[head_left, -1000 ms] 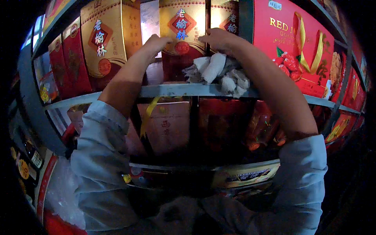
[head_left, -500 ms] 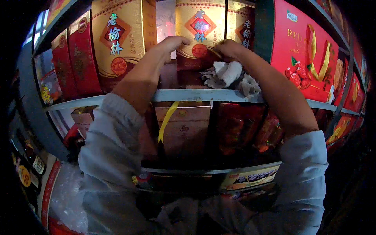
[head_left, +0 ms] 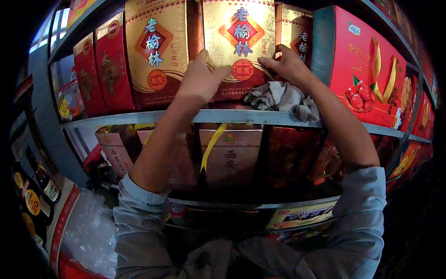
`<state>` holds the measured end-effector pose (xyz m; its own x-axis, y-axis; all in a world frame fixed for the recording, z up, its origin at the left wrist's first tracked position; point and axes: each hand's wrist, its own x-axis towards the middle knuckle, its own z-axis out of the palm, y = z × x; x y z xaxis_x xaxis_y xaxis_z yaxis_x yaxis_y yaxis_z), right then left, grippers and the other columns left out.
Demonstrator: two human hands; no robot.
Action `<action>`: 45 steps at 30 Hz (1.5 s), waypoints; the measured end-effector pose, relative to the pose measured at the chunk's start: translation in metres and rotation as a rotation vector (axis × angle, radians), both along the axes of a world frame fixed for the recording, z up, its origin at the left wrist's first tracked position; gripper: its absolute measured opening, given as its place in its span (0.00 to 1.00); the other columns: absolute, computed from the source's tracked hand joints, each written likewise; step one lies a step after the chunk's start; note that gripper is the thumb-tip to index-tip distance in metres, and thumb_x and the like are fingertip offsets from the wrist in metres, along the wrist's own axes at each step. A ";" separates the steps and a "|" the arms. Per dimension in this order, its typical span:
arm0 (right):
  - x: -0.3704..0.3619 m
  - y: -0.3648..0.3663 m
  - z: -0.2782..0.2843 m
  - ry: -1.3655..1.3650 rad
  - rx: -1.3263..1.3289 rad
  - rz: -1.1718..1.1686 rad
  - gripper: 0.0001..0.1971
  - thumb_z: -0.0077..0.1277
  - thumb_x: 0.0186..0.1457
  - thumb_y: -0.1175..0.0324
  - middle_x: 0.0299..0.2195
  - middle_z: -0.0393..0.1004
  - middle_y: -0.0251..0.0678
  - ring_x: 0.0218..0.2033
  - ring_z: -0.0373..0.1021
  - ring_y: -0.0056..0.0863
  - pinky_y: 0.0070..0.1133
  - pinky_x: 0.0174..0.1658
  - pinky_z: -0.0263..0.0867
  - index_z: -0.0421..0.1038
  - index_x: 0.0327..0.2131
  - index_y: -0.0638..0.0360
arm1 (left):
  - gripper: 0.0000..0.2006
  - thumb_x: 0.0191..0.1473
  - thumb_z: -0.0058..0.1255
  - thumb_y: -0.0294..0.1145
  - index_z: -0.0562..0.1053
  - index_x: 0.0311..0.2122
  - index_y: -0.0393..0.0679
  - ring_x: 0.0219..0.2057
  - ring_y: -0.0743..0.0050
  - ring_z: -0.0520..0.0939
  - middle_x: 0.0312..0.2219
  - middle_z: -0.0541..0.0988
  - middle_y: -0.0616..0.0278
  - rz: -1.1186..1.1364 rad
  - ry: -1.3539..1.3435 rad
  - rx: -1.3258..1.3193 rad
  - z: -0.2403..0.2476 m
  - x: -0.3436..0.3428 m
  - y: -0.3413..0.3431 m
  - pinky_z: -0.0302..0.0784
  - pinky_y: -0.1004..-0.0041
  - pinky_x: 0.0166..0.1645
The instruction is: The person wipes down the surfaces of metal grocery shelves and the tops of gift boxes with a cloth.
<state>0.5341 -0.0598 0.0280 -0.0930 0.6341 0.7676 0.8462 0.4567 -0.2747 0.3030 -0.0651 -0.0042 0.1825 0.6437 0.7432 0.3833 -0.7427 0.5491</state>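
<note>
A gold and red gift box (head_left: 239,39) stands upright on the upper shelf, its front toward me. My left hand (head_left: 204,79) grips its lower left side, with the thumb on the front and the other fingers at the edge. My right hand (head_left: 288,65) is at the right side, thumb against the front and fingers along the side. A crumpled grey cloth (head_left: 274,96) lies on the shelf below my right hand, in front of the box's lower right corner.
A similar gold box (head_left: 155,32) stands to the left beside slim red boxes (head_left: 111,69); another gold box (head_left: 297,35) is to the right. A large red gift box (head_left: 362,60) with yellow ribbon handles follows. The blue-grey shelf edge (head_left: 232,116) runs across, with more boxes underneath.
The gold box between my hands has come forward, closer to the shelf's front edge. My view has shifted slightly, and both hands remain at its sides.
</note>
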 end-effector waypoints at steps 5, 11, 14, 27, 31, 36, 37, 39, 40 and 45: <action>-0.012 -0.013 -0.002 0.098 -0.046 0.127 0.28 0.55 0.41 0.55 0.24 0.70 0.45 0.18 0.67 0.23 0.17 0.20 0.64 0.59 0.37 0.72 | 0.30 0.45 0.49 0.30 0.51 0.51 0.32 0.42 0.70 0.69 0.43 0.67 0.49 0.025 -0.049 0.225 -0.019 -0.005 -0.002 0.62 0.76 0.47; -0.008 -0.013 -0.001 0.216 -0.186 0.245 0.30 0.55 0.41 0.54 0.26 0.69 0.43 0.21 0.67 0.22 0.16 0.22 0.64 0.58 0.40 0.69 | 0.30 0.41 0.51 0.33 0.55 0.47 0.28 0.46 0.45 0.65 0.43 0.62 0.37 0.058 -0.080 0.497 -0.036 -0.003 -0.011 0.60 0.66 0.49; -0.010 -0.015 -0.004 0.464 -0.353 0.328 0.32 0.54 0.39 0.49 0.33 0.66 0.44 0.30 0.68 0.25 0.19 0.30 0.67 0.59 0.38 0.69 | 0.29 0.41 0.51 0.31 0.55 0.47 0.29 0.46 0.44 0.64 0.43 0.62 0.37 0.158 -0.066 0.598 -0.037 -0.002 -0.012 0.60 0.65 0.49; -0.015 -0.037 -0.009 -0.156 -0.405 0.455 0.28 0.42 0.50 0.51 0.48 0.59 0.42 0.50 0.55 0.31 0.23 0.52 0.50 0.53 0.51 0.58 | 0.27 0.39 0.51 0.28 0.59 0.47 0.35 0.45 0.53 0.67 0.43 0.65 0.45 0.119 -0.208 0.634 -0.038 0.006 -0.021 0.62 0.67 0.48; -0.020 -0.043 -0.008 -0.232 -0.313 0.419 0.31 0.43 0.47 0.48 0.47 0.60 0.46 0.49 0.57 0.34 0.24 0.51 0.52 0.55 0.49 0.60 | 0.27 0.38 0.50 0.25 0.59 0.47 0.36 0.48 0.52 0.63 0.44 0.63 0.47 0.203 -0.237 0.639 -0.038 0.007 -0.025 0.58 0.66 0.51; -0.036 -0.065 0.000 -0.247 -0.389 0.194 0.36 0.46 0.43 0.44 0.44 0.62 0.51 0.45 0.61 0.39 0.25 0.48 0.56 0.55 0.48 0.66 | 0.27 0.38 0.50 0.25 0.59 0.48 0.39 0.50 0.54 0.60 0.47 0.60 0.49 0.292 -0.258 0.714 -0.037 0.009 -0.021 0.54 0.66 0.53; -0.036 -0.061 -0.001 -0.256 -0.369 0.199 0.36 0.46 0.43 0.44 0.43 0.63 0.51 0.45 0.62 0.39 0.26 0.48 0.56 0.55 0.47 0.66 | 0.27 0.38 0.50 0.25 0.59 0.48 0.39 0.50 0.54 0.60 0.47 0.59 0.49 0.313 -0.242 0.728 -0.036 0.008 -0.020 0.54 0.66 0.53; -0.031 -0.054 -0.005 -0.266 -0.310 0.225 0.36 0.47 0.43 0.45 0.42 0.64 0.52 0.44 0.62 0.40 0.26 0.48 0.56 0.55 0.47 0.64 | 0.28 0.37 0.51 0.25 0.59 0.48 0.38 0.50 0.53 0.59 0.46 0.59 0.49 0.325 -0.236 0.728 -0.036 0.010 -0.021 0.53 0.66 0.53; -0.029 -0.047 -0.007 -0.274 -0.306 0.209 0.35 0.47 0.43 0.45 0.43 0.63 0.51 0.44 0.62 0.40 0.26 0.48 0.56 0.55 0.48 0.64 | 0.28 0.37 0.51 0.25 0.59 0.48 0.38 0.50 0.53 0.59 0.46 0.59 0.49 0.325 -0.225 0.731 -0.036 0.010 -0.021 0.53 0.66 0.53; -0.029 -0.036 -0.009 -0.301 -0.280 0.313 0.33 0.45 0.45 0.47 0.36 0.68 0.47 0.38 0.65 0.33 0.24 0.42 0.60 0.56 0.46 0.66 | 0.28 0.37 0.51 0.26 0.59 0.48 0.38 0.49 0.53 0.60 0.46 0.59 0.48 0.293 -0.216 0.727 -0.037 0.002 -0.023 0.53 0.65 0.53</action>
<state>0.5053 -0.0962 0.0190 -0.5017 0.7179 0.4827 0.7410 0.6445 -0.1884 0.3047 -0.0880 -0.0413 -0.1137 -0.0143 0.9934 0.5585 -0.8279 0.0520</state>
